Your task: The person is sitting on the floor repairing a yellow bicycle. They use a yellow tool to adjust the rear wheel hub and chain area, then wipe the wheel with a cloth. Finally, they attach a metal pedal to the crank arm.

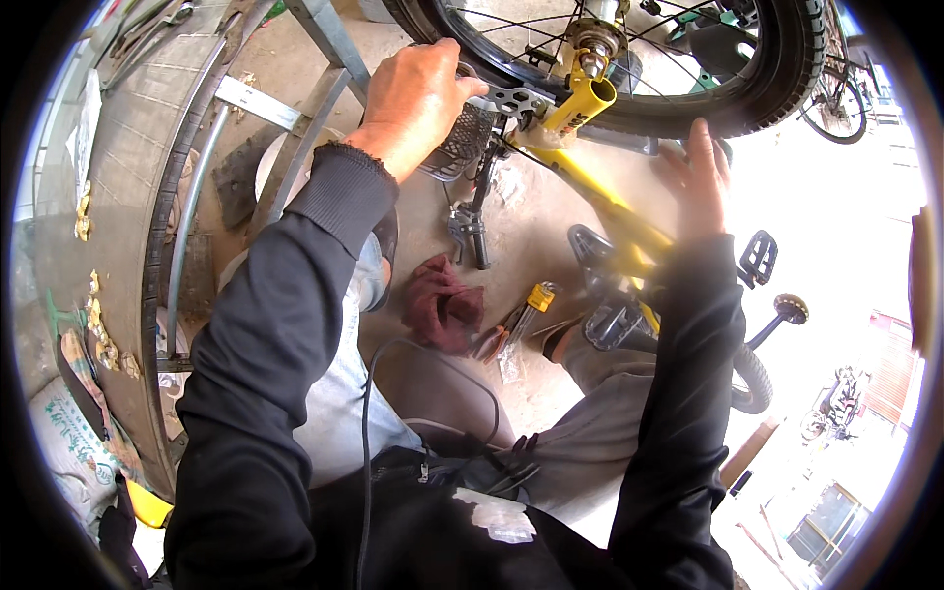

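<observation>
A bicycle with a yellow frame (610, 211) lies in front of me, its black-tyred wheel (678, 123) at the top of the view. The open end of a yellow tube (587, 101) sits just below the wheel's hub (596, 41). My left hand (413, 103) is closed beside the tyre, its fingers curled at the near end of a flat silver metal piece with holes (519, 101). That piece reaches toward the yellow tube. At the tyre's lower edge is my right hand (696, 177), partly blurred, fingers extended, holding nothing visible.
Below the left hand are a black wire basket (460, 143) and a handlebar grip (478, 241). A maroon cloth (442, 305), orange-handled pliers (494, 341) and a yellow-topped tool set (539, 298) lie between my legs. Pedals (757, 258) stick out right; a metal rack (197, 216) stands left.
</observation>
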